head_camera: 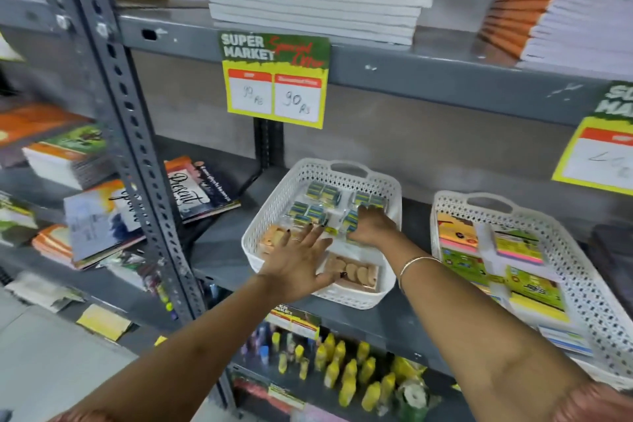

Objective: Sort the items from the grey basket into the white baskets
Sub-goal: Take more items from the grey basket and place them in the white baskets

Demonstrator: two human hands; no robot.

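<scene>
A white perforated basket (270, 216) sits on the grey middle shelf. It holds several blue-and-yellow packs (320, 192) at the back and clear packs of tan erasers (352, 272) at the front. My left hand (301, 262) lies flat over the basket's front, fingers spread, with nothing gripped. My right hand (371, 224) reaches into the basket with fingers curled on a blue-and-yellow pack (352, 221). A second white basket (582, 271) to the right holds sticky-note packs (519, 247). No grey basket is in view.
Grey metal shelving with a slotted upright (137, 154) stands at left. A yellow price tag (275, 79) hangs from the upper shelf edge. Notebooks (315, 10) are stacked above, books (195, 188) lie at left, yellow bottles (342, 370) stand below.
</scene>
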